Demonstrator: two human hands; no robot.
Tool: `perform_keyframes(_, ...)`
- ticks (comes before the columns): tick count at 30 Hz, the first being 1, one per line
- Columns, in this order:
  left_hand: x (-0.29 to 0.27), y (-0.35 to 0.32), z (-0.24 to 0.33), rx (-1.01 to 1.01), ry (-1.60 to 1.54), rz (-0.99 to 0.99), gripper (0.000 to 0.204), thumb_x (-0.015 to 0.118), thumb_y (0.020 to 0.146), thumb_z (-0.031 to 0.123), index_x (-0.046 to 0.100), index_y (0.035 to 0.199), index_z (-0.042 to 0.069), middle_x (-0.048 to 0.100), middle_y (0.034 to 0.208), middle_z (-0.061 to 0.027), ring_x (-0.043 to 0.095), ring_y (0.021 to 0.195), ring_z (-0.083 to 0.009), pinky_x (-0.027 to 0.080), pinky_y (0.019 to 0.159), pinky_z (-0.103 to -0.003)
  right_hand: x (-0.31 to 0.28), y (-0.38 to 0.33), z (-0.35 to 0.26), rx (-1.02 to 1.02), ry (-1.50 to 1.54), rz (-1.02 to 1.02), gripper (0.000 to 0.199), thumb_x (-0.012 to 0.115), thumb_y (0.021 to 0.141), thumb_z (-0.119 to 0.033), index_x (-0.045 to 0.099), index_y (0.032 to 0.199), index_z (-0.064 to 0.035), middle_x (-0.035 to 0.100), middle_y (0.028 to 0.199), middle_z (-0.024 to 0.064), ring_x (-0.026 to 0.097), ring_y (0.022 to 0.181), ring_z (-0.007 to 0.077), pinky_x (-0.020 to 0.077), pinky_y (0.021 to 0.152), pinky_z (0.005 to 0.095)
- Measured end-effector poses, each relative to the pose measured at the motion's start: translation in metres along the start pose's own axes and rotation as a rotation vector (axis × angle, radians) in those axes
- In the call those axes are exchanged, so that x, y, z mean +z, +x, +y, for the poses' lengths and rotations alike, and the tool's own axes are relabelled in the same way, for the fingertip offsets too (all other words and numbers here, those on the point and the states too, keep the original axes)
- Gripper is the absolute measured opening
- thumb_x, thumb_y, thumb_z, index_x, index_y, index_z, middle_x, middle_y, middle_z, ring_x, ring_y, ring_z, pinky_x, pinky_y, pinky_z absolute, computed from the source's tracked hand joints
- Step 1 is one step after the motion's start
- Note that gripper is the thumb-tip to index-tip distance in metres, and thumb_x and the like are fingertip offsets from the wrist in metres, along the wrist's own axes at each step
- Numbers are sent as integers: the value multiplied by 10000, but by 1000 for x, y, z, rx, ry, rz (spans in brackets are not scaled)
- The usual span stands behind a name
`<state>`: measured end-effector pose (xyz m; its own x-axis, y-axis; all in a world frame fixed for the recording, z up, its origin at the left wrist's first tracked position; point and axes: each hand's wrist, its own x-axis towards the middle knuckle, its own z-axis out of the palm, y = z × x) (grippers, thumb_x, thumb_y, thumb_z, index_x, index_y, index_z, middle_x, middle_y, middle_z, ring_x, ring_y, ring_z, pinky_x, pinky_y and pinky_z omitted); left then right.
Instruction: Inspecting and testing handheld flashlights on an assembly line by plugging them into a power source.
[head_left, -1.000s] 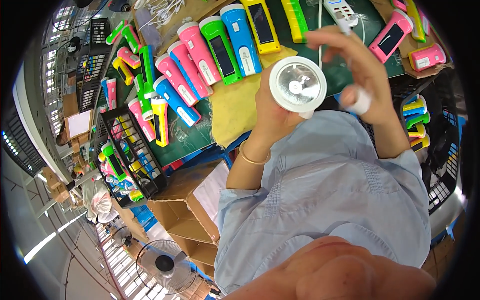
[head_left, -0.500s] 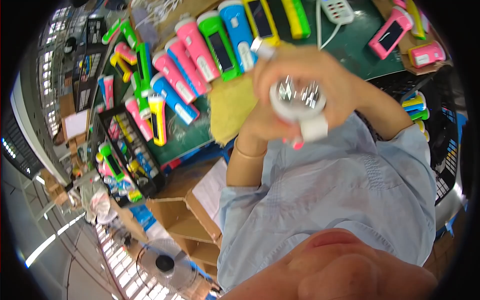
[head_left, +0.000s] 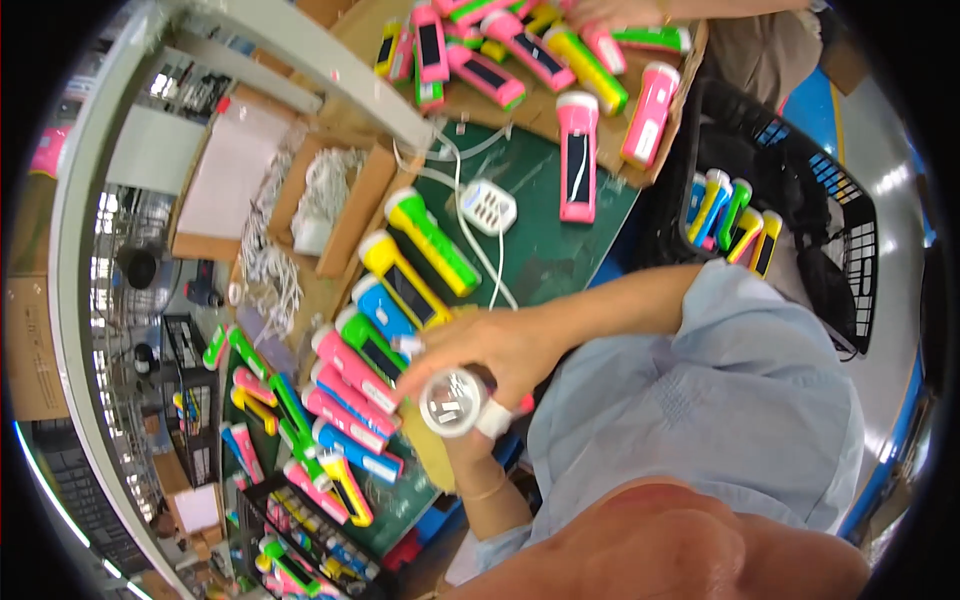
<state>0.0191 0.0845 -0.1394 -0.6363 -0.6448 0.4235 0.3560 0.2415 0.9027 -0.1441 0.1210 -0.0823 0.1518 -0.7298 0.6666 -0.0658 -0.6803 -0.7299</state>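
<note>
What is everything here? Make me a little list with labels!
Holding: flashlight, round lens facing the camera
Right hand: wrapped over the flashlight
Left hand: under it, mostly hidden
Beside the hands: row of flashlights, pink, blue, green, yellow
Mat: green mat
On mat: white charger block with cables
Right side: black basket holding flashlights

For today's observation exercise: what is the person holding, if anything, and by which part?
A flashlight, gripped around its body just behind the round white lens head, by one hand; which hand cannot be told. A second hand's grip is hidden.
</note>
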Motion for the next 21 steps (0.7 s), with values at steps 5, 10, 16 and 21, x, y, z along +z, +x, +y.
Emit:
perform_keyframes(5,-12,-9,-30,-41,679,368,546,734,675,90,431,1112,-31,572,967,-102,561,818,-178,479,727,-286,-5,-3,0,160,-284,135,679,825,532,-259,546,1127,-88,555,924,91,498,850,286,412,738,363)
perform_keyframes(10,-18,7,-3,-31,522,40,514,790,578,147,529,1004,24,596,897,-85,586,807,-183,472,729,-276,-12,1,6,63,-117,-211,590,780,567,-216,591,1108,-74,609,1064,80,537,1023,278,298,999,448)
perform_keyframes(16,5,3,16,235,586,232,802,832,540,143,375,1192,47,447,1096,-135,505,961,-223,440,785,-318,-17,12,-19,131,-84,-162,508,732,695,-189,553,1122,20,579,1080,131,548,944,272,420,768,336)
perform_keyframes(21,2,-3,31,407,749,193,596,795,581,53,501,1099,74,459,1094,-126,531,916,-258,459,752,-329,-12,5,-11,12,-195,-146,622,740,690,-238,499,1205,16,561,1117,130,527,928,274,410,791,357)
